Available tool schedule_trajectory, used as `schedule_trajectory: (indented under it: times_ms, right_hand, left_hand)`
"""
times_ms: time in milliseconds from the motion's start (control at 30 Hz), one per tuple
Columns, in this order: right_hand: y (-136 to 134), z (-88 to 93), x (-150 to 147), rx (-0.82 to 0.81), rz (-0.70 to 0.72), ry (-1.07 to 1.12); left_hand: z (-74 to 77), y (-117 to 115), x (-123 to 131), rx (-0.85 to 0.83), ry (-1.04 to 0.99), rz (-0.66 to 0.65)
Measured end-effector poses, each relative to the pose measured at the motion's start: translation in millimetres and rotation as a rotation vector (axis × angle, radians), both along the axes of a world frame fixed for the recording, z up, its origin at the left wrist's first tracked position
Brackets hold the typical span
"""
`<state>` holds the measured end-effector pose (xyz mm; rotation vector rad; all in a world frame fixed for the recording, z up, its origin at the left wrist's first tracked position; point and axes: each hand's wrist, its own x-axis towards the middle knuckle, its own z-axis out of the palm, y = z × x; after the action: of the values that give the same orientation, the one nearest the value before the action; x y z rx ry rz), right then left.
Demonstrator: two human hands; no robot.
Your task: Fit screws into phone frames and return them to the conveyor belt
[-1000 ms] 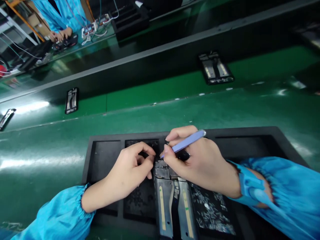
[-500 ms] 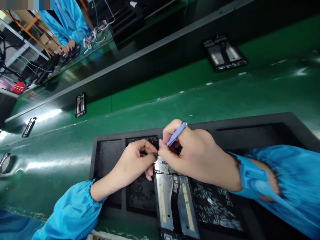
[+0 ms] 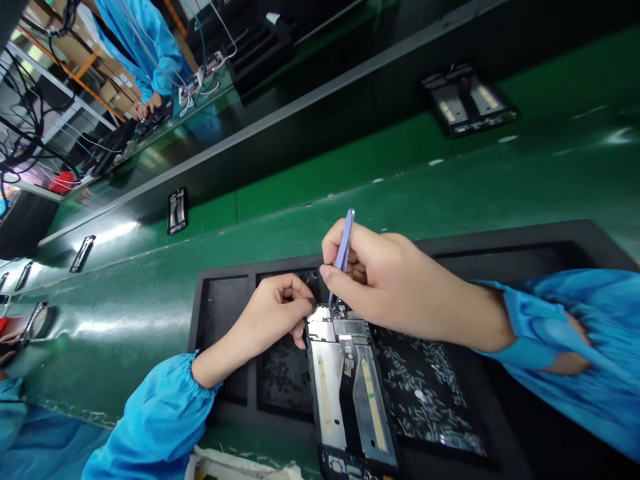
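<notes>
An opened phone (image 3: 331, 373) lies lengthwise over a black parts tray, its silver inner frame and black ribbon cable facing up. At its top left corner, my left hand (image 3: 275, 313) is closed, with thumb and forefinger pinched on the edge. My right hand (image 3: 395, 280) grips purple tweezers (image 3: 343, 248) between thumb and fingers, tilted slightly, with the tips down at the phone's top edge. Whether the tips hold anything is too small to tell.
The black tray (image 3: 199, 313) has compartments; one on the right contains many small clear strips (image 3: 425, 393), another dark bits. Beyond it, opened phones (image 3: 470, 100) lie along the green bench (image 3: 280, 227). A person in blue sleeves (image 3: 145, 50) works at the far left. Another hand (image 3: 9, 343) shows at the left edge.
My right hand has lifted slightly and turned the tweezers more upright, exposing their tips and the phone's top part. My left hand stays at the corner. The whole view has shifted slightly.
</notes>
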<state>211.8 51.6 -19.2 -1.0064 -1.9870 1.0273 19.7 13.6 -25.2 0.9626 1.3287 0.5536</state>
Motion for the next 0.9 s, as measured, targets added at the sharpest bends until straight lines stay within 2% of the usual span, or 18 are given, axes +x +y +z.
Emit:
schedule_trajectory:
  times_ms: [333, 633, 767, 900]
  right_hand:
    - [-2.0, -5.7, -1.7, 0.139, -0.007, -0.009]
    - [-3.1, -4.5, -4.0, -0.033, -0.015, -0.043]
    - [-2.6, -2.1, -3.3, -0.034, -0.107, -0.035]
    - [-0.4, -1.6, -1.8, -0.019, -0.128, -0.064]
  left_hand:
    - [1.2, -0.4, -1.9, 0.016, 0.011, -0.032]
    - [0.8, -0.4, -1.6, 0.024, 0.037, -0.033]
    - [0.5, -0.3, -1.3, 0.026, 0.036, -0.025]
    - [0.1, -0.3, -1.2, 0.034, 0.037, -0.026]
